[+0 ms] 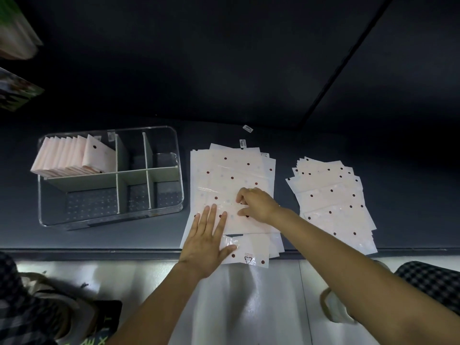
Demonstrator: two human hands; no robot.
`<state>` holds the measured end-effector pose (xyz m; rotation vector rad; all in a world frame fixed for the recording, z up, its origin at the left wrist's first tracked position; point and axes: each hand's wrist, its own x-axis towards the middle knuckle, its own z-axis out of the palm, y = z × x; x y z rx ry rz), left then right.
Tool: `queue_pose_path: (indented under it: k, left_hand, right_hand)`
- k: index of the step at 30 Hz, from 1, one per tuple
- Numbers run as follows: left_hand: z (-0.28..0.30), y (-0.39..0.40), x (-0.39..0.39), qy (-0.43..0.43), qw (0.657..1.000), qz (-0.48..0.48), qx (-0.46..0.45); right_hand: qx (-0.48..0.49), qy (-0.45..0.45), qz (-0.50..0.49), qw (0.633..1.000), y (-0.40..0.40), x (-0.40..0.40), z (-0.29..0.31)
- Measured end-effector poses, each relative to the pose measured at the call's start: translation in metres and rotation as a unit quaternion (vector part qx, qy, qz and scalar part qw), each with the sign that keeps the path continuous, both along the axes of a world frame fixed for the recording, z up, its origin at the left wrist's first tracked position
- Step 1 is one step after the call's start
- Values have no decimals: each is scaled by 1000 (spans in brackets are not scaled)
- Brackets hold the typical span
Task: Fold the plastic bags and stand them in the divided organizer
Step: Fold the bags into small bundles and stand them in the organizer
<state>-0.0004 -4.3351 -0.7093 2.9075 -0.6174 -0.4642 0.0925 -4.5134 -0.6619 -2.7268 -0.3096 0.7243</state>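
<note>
Far to the left of the grip stands the clear divided organizer (pixel 109 215) on the dark worktop (pixel 249 95). Its back-left compartment holds a row of folded bags (pixel 67 158) standing on edge; the other compartments look bare.

Next comes the left hand (pixel 207 241), flat with fingers straight and spread, pressing down the near left part of the top bag (pixel 249 220) on the middle stack (pixel 231 175). It holds nothing; it only pins the sheet.

Just right of it, the right hand (pixel 256 204) makes the grip: fingers curled, pinching a folded-over edge of that same bag between fingertips and thumb. How much film is caught in the pinch cannot be told.

Well right of the grip lies a second, fanned stack of bags (pixel 333 195), untouched.

The bags look thin, light, limp and glossy, so they will probably slide over one another and spring back out of a crease. The fold is best taken at an edge or corner, with the flat palm holding the rest, since a lone pinch may drag the sheets beneath along.
</note>
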Motion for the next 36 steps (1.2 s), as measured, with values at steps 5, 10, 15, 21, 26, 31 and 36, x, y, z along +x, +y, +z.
queue_pose_path:
  k: [5,10,15,21,26,31,36]
  left_hand:
    - [5,6,1,5,996,22,-83]
    - [31,-2,-3,-84,911,226,-334]
    - [64,-19,5,49,750,439,-492]
    - [95,-23,-4,294,550,443,-645]
    - [119,-12,-10,270,590,440,-620]
    - [140,-1,-13,244,650,387,-606]
    - [153,9,-15,213,693,353,-591]
  right_hand:
    - [-42,5,39,998,-2,5,-1]
    - [44,37,-17,998,-6,-4,8]
    - [298,92,-249,917,-12,-33,37]
    - [419,133,-348,828,-5,-71,63]
    - [444,159,-349,810,-4,-86,84]
    - [442,149,-328,821,-6,-99,103]
    - [447,80,-311,835,-2,-104,115]
